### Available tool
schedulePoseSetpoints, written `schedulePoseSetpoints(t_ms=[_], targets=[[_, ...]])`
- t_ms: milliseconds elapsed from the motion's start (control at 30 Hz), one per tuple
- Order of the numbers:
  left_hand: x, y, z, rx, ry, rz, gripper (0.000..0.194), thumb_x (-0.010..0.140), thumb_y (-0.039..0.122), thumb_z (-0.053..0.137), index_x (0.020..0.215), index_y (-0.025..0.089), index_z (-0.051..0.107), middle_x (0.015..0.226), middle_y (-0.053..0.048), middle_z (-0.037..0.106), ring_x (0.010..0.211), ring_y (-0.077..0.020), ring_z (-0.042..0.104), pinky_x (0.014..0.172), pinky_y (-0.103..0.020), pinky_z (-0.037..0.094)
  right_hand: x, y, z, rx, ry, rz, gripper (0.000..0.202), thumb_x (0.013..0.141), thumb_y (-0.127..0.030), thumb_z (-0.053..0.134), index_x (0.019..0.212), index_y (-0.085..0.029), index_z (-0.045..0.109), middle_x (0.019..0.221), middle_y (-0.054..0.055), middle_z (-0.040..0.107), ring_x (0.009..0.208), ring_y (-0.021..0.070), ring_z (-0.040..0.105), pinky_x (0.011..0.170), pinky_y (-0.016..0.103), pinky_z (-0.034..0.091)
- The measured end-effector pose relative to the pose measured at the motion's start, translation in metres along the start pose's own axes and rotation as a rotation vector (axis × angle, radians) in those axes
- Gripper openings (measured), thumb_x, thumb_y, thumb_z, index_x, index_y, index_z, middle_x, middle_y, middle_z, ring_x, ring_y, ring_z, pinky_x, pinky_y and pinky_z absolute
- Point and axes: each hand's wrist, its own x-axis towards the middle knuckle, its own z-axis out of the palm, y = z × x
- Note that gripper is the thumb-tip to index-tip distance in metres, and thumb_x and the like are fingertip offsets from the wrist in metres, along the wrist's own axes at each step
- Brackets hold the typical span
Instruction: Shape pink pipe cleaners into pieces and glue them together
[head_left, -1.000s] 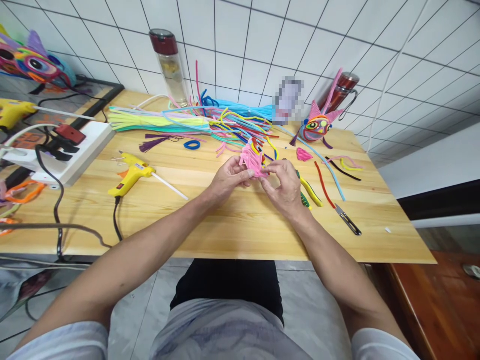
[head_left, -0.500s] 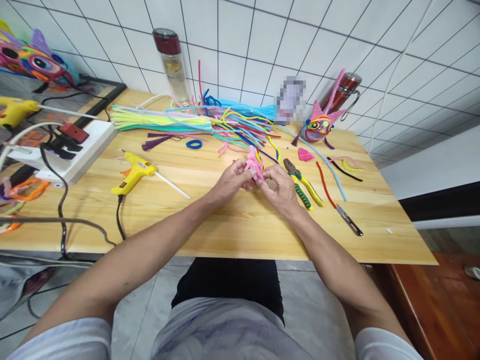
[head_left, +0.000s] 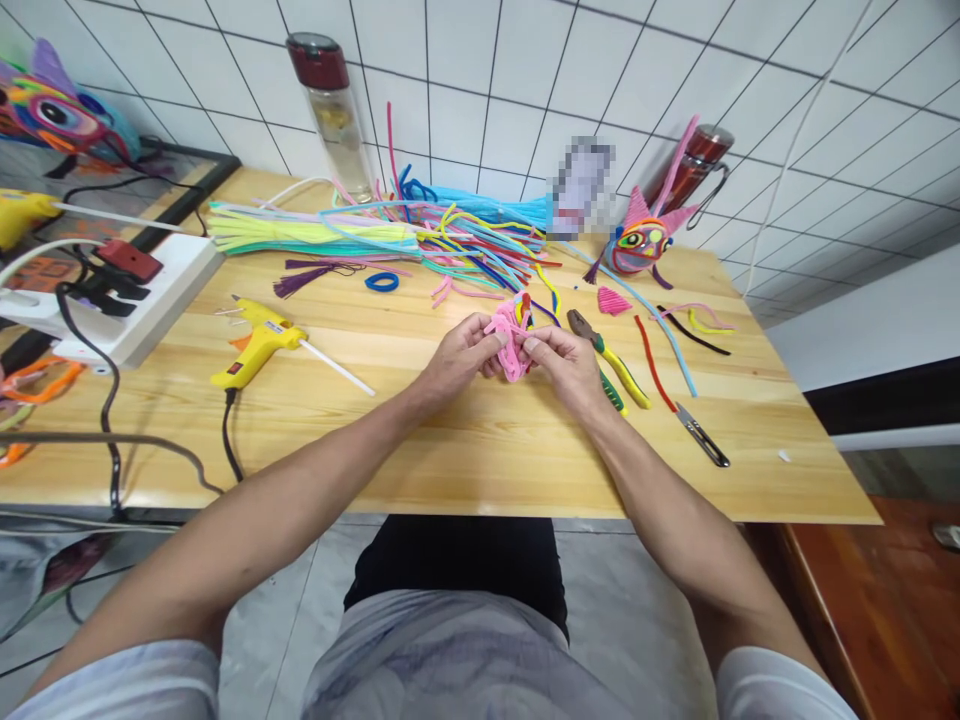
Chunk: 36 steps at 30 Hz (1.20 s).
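Note:
Between my hands, a little above the wooden table point(head_left: 420, 440), is a pink pipe-cleaner piece point(head_left: 511, 345) with some yellow and red at its upper right. My left hand point(head_left: 466, 358) grips it from the left, thumb on top. From the right, my right hand point(head_left: 564, 365) pinches a pink strand of it between thumb and fingers. The fingers cover part of the piece. Close to the right hand lie pliers point(head_left: 609, 360) with green and yellow handles. Beyond the hands spreads a heap of coloured pipe cleaners point(head_left: 480, 245).
At left are a yellow glue gun point(head_left: 262, 345), a white power strip point(head_left: 161, 300) and trailing cables. Thread snips point(head_left: 703, 436) and loose pipe cleaners lie at right. A pipe-cleaner fish figure point(head_left: 639, 243), a glass bottle point(head_left: 334, 125) and a red flask point(head_left: 694, 165) stand at the back.
The pink piece has been turned, so its looped face and red tip now show. My right fingers have shifted to pinch a strand across it. The whole view has tilted slightly.

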Motion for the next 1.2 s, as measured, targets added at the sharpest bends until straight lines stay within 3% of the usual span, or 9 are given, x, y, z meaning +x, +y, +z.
schedulePoseSetpoints(t_ms=[200, 433, 700, 800, 1100, 1200], targets=[[-0.001, -0.001, 0.001, 0.002, -0.005, -0.016, 0.046, 0.077, 0.044, 0.090, 0.097, 0.018, 0.058, 0.082, -0.002, 0.075, 0.065, -0.0122, 0.071, 0.058, -0.021, 0.047, -0.001, -0.006, 0.002, -0.001, -0.044, 0.016, 0.040, 0.083, -0.062, 0.081, 0.086, -0.022, 0.081, 0.074, 0.002, 0.075, 0.068, 0.0176, 0.066, 0.068, 0.035, 0.056], [-0.002, 0.002, 0.002, 0.056, 0.007, -0.043, 0.042, 0.081, 0.045, 0.085, 0.092, 0.019, 0.055, 0.076, -0.001, 0.073, 0.065, -0.0140, 0.072, 0.059, -0.022, 0.049, -0.003, -0.008, 0.005, -0.026, -0.053, 0.001, 0.045, 0.082, -0.065, 0.081, 0.093, -0.020, 0.080, 0.072, 0.001, 0.074, 0.066, 0.0162, 0.066, 0.067, 0.032, 0.055], [-0.004, 0.002, 0.006, 0.068, 0.029, 0.040, 0.043, 0.072, 0.043, 0.091, 0.082, 0.019, 0.056, 0.077, 0.003, 0.065, 0.065, -0.0116, 0.065, 0.059, -0.022, 0.049, -0.011, -0.008, 0.011, -0.353, 0.036, -0.182, 0.039, 0.082, -0.057, 0.085, 0.100, -0.024, 0.078, 0.076, 0.000, 0.075, 0.066, 0.0162, 0.064, 0.068, 0.032, 0.052], [-0.004, 0.000, 0.004, 0.090, 0.020, 0.025, 0.042, 0.076, 0.046, 0.089, 0.085, 0.018, 0.059, 0.078, 0.001, 0.067, 0.069, -0.0133, 0.067, 0.062, -0.023, 0.050, -0.010, -0.005, 0.011, -0.309, 0.018, -0.151, 0.036, 0.088, -0.059, 0.078, 0.097, -0.024, 0.079, 0.076, 0.001, 0.076, 0.065, 0.0168, 0.065, 0.066, 0.033, 0.051], [0.000, -0.003, 0.000, 0.046, 0.024, 0.040, 0.046, 0.076, 0.056, 0.089, 0.087, 0.017, 0.068, 0.081, -0.002, 0.073, 0.072, -0.0136, 0.067, 0.066, -0.024, 0.052, -0.004, -0.001, 0.005, -0.113, 0.055, -0.077, 0.030, 0.090, -0.052, 0.076, 0.092, -0.022, 0.078, 0.071, -0.001, 0.071, 0.062, 0.0146, 0.061, 0.064, 0.031, 0.051], [0.002, -0.003, -0.003, 0.013, 0.032, 0.017, 0.046, 0.075, 0.056, 0.090, 0.089, 0.017, 0.071, 0.082, -0.002, 0.075, 0.070, -0.0126, 0.067, 0.065, -0.023, 0.051, -0.002, 0.000, -0.002, -0.176, 0.193, -0.152, 0.030, 0.090, -0.051, 0.077, 0.101, -0.022, 0.076, 0.085, 0.002, 0.074, 0.073, 0.0165, 0.067, 0.072, 0.033, 0.056]])
